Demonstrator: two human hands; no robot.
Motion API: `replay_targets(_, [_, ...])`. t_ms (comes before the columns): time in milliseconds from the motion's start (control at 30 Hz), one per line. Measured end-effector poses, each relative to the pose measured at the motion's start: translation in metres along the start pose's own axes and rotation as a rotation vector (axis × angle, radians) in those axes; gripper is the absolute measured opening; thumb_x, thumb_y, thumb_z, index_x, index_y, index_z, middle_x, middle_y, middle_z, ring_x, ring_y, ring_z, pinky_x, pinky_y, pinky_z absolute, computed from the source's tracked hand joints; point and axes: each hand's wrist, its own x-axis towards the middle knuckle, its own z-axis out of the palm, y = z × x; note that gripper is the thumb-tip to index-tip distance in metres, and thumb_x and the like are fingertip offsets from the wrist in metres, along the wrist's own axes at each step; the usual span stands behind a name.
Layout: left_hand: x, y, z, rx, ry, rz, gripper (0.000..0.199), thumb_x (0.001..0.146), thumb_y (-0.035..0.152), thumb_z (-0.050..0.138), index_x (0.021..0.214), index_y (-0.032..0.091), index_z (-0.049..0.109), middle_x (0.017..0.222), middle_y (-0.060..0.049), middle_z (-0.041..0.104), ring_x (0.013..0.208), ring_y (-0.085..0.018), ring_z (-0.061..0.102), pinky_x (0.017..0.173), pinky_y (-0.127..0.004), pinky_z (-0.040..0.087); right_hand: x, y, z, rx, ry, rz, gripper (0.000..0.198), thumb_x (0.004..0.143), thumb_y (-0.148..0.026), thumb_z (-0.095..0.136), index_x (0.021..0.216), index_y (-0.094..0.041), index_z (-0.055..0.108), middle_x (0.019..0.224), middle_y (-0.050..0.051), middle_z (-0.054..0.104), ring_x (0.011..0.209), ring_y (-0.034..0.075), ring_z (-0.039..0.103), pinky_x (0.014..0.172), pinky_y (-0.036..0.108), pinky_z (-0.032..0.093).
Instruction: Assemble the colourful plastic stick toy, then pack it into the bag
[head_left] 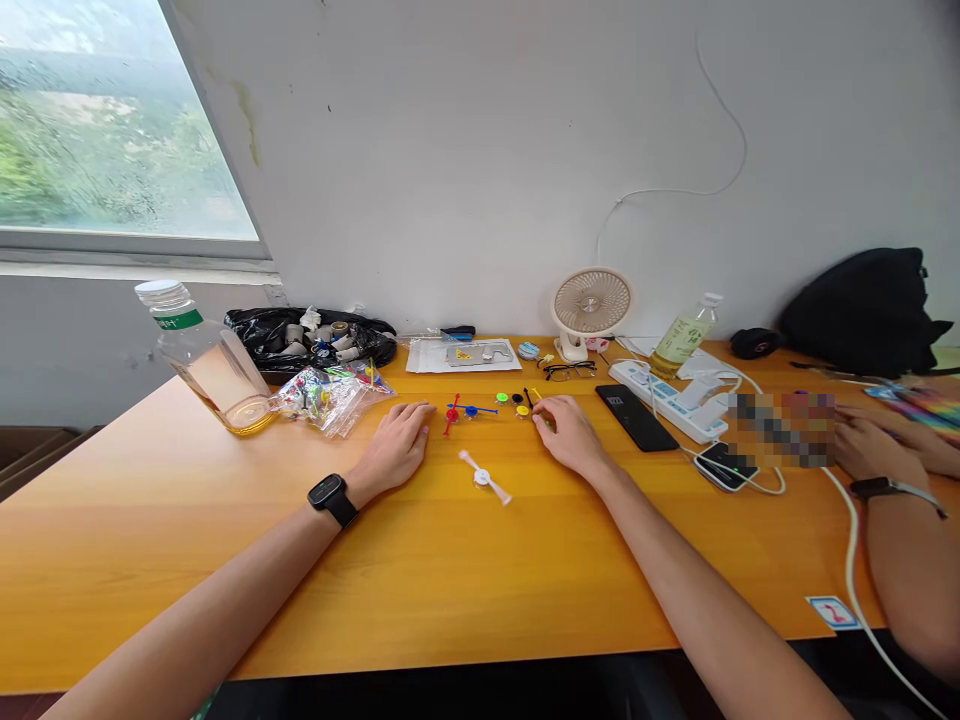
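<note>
On the orange-brown wooden tabletop (420, 570), between the hands and nearer the body, a white plastic 2-armed spinner (482, 478) is lying, its arm ends blurring, so it is probably turning; a wrist brushing across could be stopping it. Beyond it, the left hand (395, 440) is resting palm-down, its fingers loosely extended and gripping nothing visible. The right hand (568, 432) is resting with fingers curling; whether they are gripping anything, I cannot tell. Just past the left fingertips, a red plastic arrow spinner (452, 415) and a blue plastic arrow spinner (471, 411) are crowding together; a sideways slide could be tangling their arrows. Beside the right fingers, a round yellow plastic disc (522, 412) is lying, and a careless curl could be shoving it away. Farther back, black-framed eyeglasses (570, 371) are lying before a cream plastic fan (592, 305); its draught, if running, could be disturbing light pieces.
</note>
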Motion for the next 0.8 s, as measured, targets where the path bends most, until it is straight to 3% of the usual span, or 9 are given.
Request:
replay_targets(100, [0.0,0.001,0.0,0.011,-0.013,-0.003,0.037,0.106,0.023,0.039,0.138,0.02,0.057,0.142,-0.013,0.063,0.13,-0.031,0.054,0.113,-0.055,0.046,0.0,-0.003,-0.002,-0.019,0.001,0.046,0.015,0.096,-0.022,0.06,0.095,-0.019,0.074,0.105,0.012,0.076,0.109,0.03,0.063,0.095,0.041,0.05])
replay_targets(300, [-0.001,0.002,0.0,0.018,-0.002,0.018,0.035,0.106,0.023,0.04,0.137,0.022,0.057,0.14,-0.012,0.064,0.129,-0.031,0.054,0.111,-0.054,0.047,-0.001,0.003,0.001,-0.084,0.034,0.013,0.033,0.099,-0.016,0.052,0.127,-0.015,0.071,0.133,0.014,0.07,0.125,0.031,0.059,0.109,0.043,0.044])
replay_targets(600, [0.0,0.004,-0.002,0.045,-0.047,0.006,0.035,0.108,0.026,0.037,0.137,0.022,0.057,0.143,-0.011,0.061,0.131,-0.03,0.052,0.114,-0.053,0.045,-0.001,0.011,-0.012,-0.28,-0.064,0.318,0.027,0.097,-0.011,0.057,0.12,-0.015,0.071,0.114,0.013,0.074,0.103,0.027,0.068,0.084,0.034,0.046])
replay_targets(800, [0.0,0.003,-0.001,0.068,-0.053,0.007,0.035,0.108,0.027,0.038,0.137,0.022,0.056,0.146,-0.011,0.06,0.134,-0.031,0.05,0.116,-0.054,0.044,0.0,0.009,-0.014,-0.329,-0.115,0.399,0.023,0.099,-0.012,0.057,0.119,-0.015,0.069,0.114,0.015,0.073,0.107,0.027,0.068,0.083,0.032,0.044])
